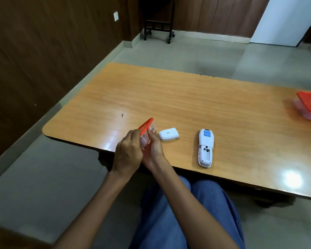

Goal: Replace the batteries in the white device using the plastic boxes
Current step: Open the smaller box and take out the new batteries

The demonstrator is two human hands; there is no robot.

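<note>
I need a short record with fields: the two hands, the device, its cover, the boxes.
left hand: grips small box at its orange lid
right hand: grips the same box
white device: back up on table, battery compartment open
cover: on table, between small box and device
second box: lidded, at table's right end
</note>
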